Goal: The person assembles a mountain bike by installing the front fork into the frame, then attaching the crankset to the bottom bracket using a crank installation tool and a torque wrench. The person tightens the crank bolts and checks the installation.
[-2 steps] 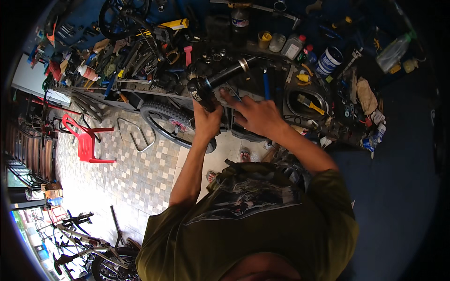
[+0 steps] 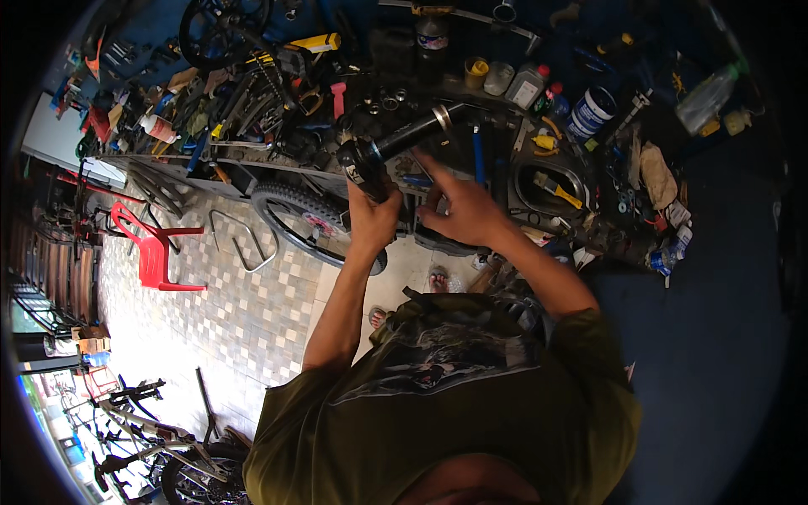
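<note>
My left hand (image 2: 373, 215) is closed around the lower end of a black bicycle suspension fork part (image 2: 406, 139), a tube with a thin blue ring and a silver collar near its far end. The part slants up to the right over the workbench. Just below the tube is my right hand (image 2: 463, 206), its index finger stretched toward the tube and the other fingers loosely bent. Nothing shows in that hand. Whether the fingertip touches the tube I cannot tell.
Tools and parts crowd the workbench (image 2: 290, 151). At the right lie a black tray (image 2: 551, 189) with a yellow-handled brush (image 2: 562, 192), and a white-and-blue tub (image 2: 592, 111). A bicycle wheel (image 2: 290, 223) leans under the bench front; a red chair (image 2: 160, 252) stands left.
My right hand has shifted slightly right, and its index finger now points up along the tube's lower side. My left hand and the fork part have hardly moved.
</note>
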The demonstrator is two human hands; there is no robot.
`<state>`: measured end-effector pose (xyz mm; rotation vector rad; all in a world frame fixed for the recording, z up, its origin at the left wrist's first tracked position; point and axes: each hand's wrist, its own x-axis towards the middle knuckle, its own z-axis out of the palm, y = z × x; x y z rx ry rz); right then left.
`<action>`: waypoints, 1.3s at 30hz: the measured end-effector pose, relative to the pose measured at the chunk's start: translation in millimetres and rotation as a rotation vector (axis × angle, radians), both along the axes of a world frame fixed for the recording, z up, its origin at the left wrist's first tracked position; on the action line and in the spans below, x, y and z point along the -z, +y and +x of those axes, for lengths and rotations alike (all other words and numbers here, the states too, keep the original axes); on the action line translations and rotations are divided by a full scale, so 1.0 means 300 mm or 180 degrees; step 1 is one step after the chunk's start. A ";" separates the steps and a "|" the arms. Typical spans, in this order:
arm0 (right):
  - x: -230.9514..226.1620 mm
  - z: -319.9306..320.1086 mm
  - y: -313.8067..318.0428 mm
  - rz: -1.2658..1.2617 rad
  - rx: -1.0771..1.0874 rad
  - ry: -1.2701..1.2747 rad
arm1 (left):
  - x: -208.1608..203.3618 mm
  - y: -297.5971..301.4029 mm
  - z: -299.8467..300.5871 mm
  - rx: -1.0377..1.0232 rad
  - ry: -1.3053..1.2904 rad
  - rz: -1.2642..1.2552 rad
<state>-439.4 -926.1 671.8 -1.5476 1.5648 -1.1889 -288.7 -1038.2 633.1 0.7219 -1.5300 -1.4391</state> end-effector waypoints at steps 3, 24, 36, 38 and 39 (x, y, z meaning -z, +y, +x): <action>-0.048 0.016 0.013 0.0540 -0.0673 -0.2925 | 0.021 -0.013 0.006 -0.0044 -0.0139 -0.0214; -0.248 -0.100 0.069 -0.0715 0.0762 0.1251 | 0.071 -0.049 0.024 -0.0639 -0.0420 -0.1565; -0.045 -0.176 0.093 0.0271 0.1372 0.3494 | 0.066 0.016 -0.070 -0.0142 0.0043 0.0027; -0.015 -0.307 0.127 0.0924 0.1363 0.3303 | 0.042 0.009 -0.100 0.0042 0.0173 0.0353; -0.002 -0.414 0.141 0.0993 0.1789 0.3223 | 0.023 0.017 -0.121 0.0086 0.0153 0.0503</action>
